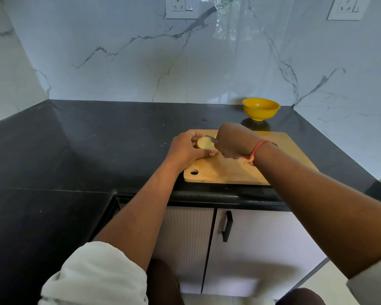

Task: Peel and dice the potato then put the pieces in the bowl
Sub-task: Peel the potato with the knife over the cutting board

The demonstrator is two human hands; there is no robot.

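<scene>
A black stone countertop (97, 137) fills mid-frame, carrying a wooden cutting board (240, 170) right of centre and a yellow bowl (261, 108) behind it.

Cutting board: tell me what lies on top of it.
The potato lies on the cutting board, gripped by the left hand; the right hand holds a knife against it. The handle and whatever lies under both hands are covered.

One potato (204, 143), one knife (209, 137), one board (229, 172), one bowl (261, 108), two hands (186, 150) (233, 143).
</scene>
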